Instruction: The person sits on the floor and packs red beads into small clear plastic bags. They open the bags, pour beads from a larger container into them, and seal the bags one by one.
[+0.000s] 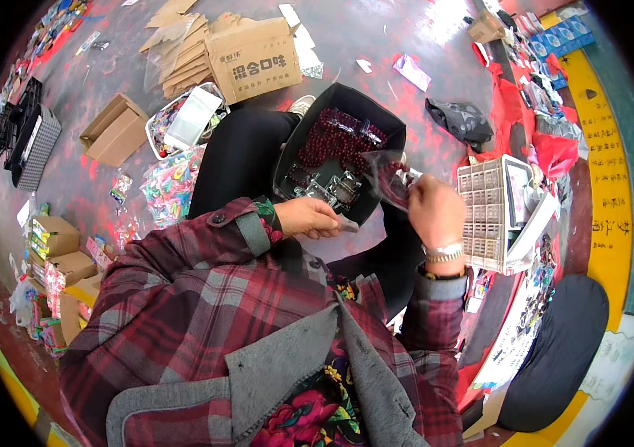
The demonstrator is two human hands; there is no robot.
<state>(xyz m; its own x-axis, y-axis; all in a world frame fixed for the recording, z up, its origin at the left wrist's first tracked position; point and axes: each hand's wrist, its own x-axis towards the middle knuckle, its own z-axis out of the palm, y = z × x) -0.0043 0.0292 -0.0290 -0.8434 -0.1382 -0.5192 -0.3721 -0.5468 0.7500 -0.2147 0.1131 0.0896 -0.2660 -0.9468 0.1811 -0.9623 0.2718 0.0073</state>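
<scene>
Both hands work over a black box (395, 127) resting on the person's lap. Left hand (308, 217) is curled, fingers pinching a small flat grey piece (347, 223) at its tips, just at the near rim of the box. Right hand (436, 208) is raised a little higher and to the right, fingers closed on the edge of a clear bag (388, 175) that holds dark red beads; whether the thumb presses the film from behind I cannot tell. The bag hangs between the two hands, nearer the right one. Its long axis appears to slant from the right hand's fingers up and left over the box, its far end towards the beads; where the mouth lies cannot be made out. The grey piece points right, towards the bag, with a small gap between them.

Inside the box, beyond both hands, lies a heap of red beads (335, 138) with several small clear packets (332, 186) nearer the left hand. Right of the right hand stands a white tray (484, 216) of small compartments. Far beyond the left hand, cardboard boxes (253, 56) lie on the floor
</scene>
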